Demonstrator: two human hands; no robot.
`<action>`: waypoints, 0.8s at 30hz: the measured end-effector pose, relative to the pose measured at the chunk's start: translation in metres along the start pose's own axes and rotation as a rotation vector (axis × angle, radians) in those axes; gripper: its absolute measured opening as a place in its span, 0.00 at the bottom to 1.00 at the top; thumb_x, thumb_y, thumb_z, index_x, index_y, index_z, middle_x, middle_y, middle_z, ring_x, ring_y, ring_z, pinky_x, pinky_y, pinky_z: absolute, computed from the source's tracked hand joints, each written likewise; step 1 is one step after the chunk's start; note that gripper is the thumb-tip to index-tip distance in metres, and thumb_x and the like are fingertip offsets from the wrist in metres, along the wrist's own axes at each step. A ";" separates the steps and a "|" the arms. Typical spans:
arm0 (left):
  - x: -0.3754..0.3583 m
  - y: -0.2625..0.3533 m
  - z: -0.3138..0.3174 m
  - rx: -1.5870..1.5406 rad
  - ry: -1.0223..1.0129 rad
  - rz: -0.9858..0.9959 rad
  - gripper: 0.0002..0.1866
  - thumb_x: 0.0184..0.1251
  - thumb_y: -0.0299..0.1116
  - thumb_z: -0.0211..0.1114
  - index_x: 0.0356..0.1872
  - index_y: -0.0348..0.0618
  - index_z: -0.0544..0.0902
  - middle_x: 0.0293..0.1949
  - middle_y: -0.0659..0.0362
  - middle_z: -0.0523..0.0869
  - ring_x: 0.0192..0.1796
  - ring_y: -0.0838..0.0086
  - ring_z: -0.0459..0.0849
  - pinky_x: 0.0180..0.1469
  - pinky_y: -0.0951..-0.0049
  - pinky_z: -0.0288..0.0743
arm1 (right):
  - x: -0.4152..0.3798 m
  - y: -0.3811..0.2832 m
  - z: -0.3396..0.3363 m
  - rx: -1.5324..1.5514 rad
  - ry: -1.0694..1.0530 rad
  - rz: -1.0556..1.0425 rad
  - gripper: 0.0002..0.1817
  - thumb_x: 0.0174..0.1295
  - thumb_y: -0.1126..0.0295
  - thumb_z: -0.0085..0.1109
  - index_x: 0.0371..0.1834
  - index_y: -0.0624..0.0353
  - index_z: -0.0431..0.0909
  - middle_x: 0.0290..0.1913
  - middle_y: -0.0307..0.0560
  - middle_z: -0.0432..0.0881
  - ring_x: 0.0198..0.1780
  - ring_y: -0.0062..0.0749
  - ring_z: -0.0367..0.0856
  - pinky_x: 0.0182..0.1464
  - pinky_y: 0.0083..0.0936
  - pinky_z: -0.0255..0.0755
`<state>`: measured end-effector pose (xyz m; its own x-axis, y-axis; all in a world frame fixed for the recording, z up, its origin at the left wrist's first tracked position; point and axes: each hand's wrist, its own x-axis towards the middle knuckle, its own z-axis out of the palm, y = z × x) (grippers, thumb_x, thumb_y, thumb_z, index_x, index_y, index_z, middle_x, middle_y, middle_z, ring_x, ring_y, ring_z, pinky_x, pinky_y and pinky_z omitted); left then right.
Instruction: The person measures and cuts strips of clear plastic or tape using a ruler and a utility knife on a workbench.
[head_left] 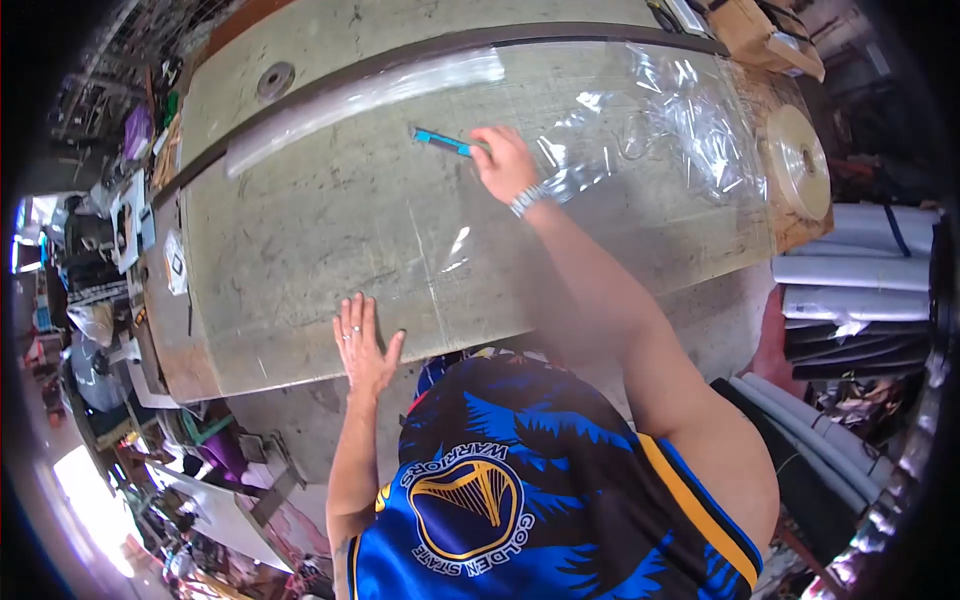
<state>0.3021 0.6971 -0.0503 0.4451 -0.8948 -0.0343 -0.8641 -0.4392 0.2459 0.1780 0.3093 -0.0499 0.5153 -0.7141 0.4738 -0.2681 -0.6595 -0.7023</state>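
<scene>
My right hand (505,165) is closed around a blue and black utility knife (440,141), held above the middle of the worktable (320,240) with its tip pointing left. A metal watch sits on that wrist. Near the table's front edge my left hand (362,345) rests flat, fingers spread, a ring on one of them. Crumpled clear plastic film (690,130) spreads to the right of my right hand. A narrow strip of clear plastic (370,100) lies along a long dark bar (330,87) toward the back.
Behind the bar sits a roll of tape (276,80). A large clear roll (797,163) stands at the table's right end, near a cardboard box (765,40). Grey rolls of material (850,272) are stacked at right. Clutter lines the left side.
</scene>
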 end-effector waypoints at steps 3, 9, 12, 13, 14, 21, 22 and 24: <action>-0.005 -0.040 -0.010 -0.001 0.040 -0.012 0.43 0.66 0.50 0.70 0.79 0.43 0.66 0.82 0.50 0.63 0.85 0.52 0.55 0.83 0.44 0.47 | -0.046 0.000 -0.029 -0.040 -0.107 -0.076 0.10 0.65 0.73 0.63 0.48 0.56 0.83 0.48 0.48 0.86 0.55 0.51 0.82 0.56 0.44 0.75; -0.015 -0.147 -0.039 0.034 0.054 -0.024 0.40 0.69 0.48 0.68 0.79 0.44 0.67 0.82 0.52 0.63 0.85 0.54 0.55 0.83 0.45 0.48 | -0.126 -0.022 -0.052 -0.403 -0.327 -0.114 0.21 0.70 0.67 0.61 0.66 0.55 0.79 0.72 0.51 0.76 0.73 0.50 0.72 0.72 0.49 0.65; -0.016 -0.206 -0.054 0.060 0.061 0.010 0.39 0.70 0.49 0.67 0.79 0.46 0.68 0.82 0.54 0.63 0.85 0.55 0.54 0.83 0.45 0.48 | -0.152 -0.047 -0.032 -0.519 -0.399 -0.038 0.24 0.72 0.64 0.60 0.70 0.55 0.77 0.77 0.52 0.71 0.79 0.49 0.66 0.77 0.51 0.60; -0.014 -0.225 -0.060 0.069 0.057 0.017 0.39 0.70 0.49 0.67 0.79 0.46 0.68 0.82 0.55 0.63 0.85 0.56 0.54 0.83 0.46 0.48 | -0.159 -0.059 -0.023 -0.543 -0.415 -0.016 0.24 0.73 0.63 0.59 0.71 0.55 0.76 0.77 0.52 0.71 0.80 0.49 0.65 0.78 0.51 0.59; -0.013 -0.242 -0.065 0.077 0.052 0.022 0.39 0.70 0.49 0.67 0.79 0.47 0.68 0.82 0.55 0.63 0.85 0.56 0.54 0.84 0.46 0.48 | -0.165 -0.070 -0.015 -0.567 -0.435 0.006 0.25 0.73 0.62 0.59 0.72 0.55 0.76 0.78 0.52 0.70 0.80 0.49 0.64 0.78 0.51 0.58; -0.015 -0.336 -0.094 0.100 0.067 0.003 0.36 0.71 0.51 0.67 0.77 0.49 0.71 0.82 0.57 0.64 0.85 0.58 0.56 0.84 0.48 0.49 | -0.169 -0.131 0.046 -0.609 -0.453 0.014 0.27 0.74 0.59 0.59 0.73 0.56 0.73 0.78 0.54 0.69 0.79 0.52 0.64 0.78 0.53 0.57; -0.015 -0.347 -0.097 0.091 0.073 0.002 0.36 0.71 0.51 0.67 0.77 0.49 0.71 0.82 0.57 0.64 0.85 0.58 0.56 0.84 0.48 0.49 | -0.169 -0.137 0.055 -0.626 -0.444 0.006 0.27 0.74 0.59 0.59 0.74 0.56 0.73 0.78 0.54 0.68 0.79 0.53 0.64 0.77 0.53 0.57; -0.018 -0.366 -0.103 0.099 0.087 -0.015 0.35 0.72 0.47 0.67 0.77 0.51 0.70 0.82 0.57 0.64 0.85 0.56 0.56 0.84 0.48 0.48 | -0.169 -0.147 0.071 -0.601 -0.436 0.003 0.27 0.74 0.59 0.59 0.73 0.55 0.73 0.78 0.54 0.68 0.78 0.56 0.64 0.77 0.53 0.58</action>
<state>0.6346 0.8817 -0.0401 0.4729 -0.8798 0.0480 -0.8744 -0.4619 0.1487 0.1880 0.5434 -0.0643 0.7564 -0.6410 0.1305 -0.6052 -0.7615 -0.2322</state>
